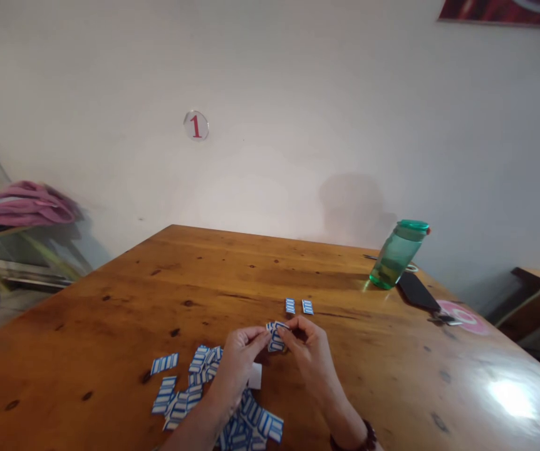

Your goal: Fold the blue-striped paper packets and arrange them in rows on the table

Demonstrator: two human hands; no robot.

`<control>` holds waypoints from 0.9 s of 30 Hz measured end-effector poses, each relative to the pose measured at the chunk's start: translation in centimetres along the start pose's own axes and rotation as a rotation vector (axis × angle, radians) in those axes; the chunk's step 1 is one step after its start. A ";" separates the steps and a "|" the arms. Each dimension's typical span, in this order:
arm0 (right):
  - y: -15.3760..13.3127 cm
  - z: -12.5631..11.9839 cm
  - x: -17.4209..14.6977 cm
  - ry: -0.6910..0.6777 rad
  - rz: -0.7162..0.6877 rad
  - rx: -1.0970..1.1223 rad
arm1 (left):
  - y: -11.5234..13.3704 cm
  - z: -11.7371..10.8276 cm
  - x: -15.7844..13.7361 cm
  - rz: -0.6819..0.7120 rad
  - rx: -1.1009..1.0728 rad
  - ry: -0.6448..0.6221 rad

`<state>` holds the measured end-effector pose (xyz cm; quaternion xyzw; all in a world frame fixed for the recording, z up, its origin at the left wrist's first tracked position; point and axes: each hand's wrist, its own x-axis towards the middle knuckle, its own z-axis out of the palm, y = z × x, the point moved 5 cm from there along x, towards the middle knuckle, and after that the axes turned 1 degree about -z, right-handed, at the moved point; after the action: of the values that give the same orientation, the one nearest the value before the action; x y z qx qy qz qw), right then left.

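Small blue-and-white striped cards (277, 337) are pinched between my two hands, a few of them overlapping. My left hand (244, 360) grips their left side between thumb and fingertips. On their right side, my right hand (311, 351) has thumb and forefinger closed. Two like cards (290, 305) lie apart on the wooden table (232, 282) just beyond my hands. A loose heap of such cards (178, 404) spreads around and under my left forearm, which hides part of it. One plain white piece (255, 376) shows beside my left wrist.
A green water bottle (396, 257) stands at the back right of the table. Near it lie a dark phone-like slab (418, 291), keys (441, 318) and a pink round item (465, 316). A pink cloth bundle (25, 203) sits on another table at left. A wall borders the far edge.
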<state>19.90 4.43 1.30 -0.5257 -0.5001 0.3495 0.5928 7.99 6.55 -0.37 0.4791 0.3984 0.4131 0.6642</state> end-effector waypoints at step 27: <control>-0.6 0.1 0.1 -0.014 -0.061 -0.068 | 0.3 0.0 0.1 0.009 0.026 0.029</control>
<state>19.76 4.43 1.91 -0.5273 -0.5318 0.3178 0.5815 7.93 6.70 -0.11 0.4835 0.4113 0.4180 0.6499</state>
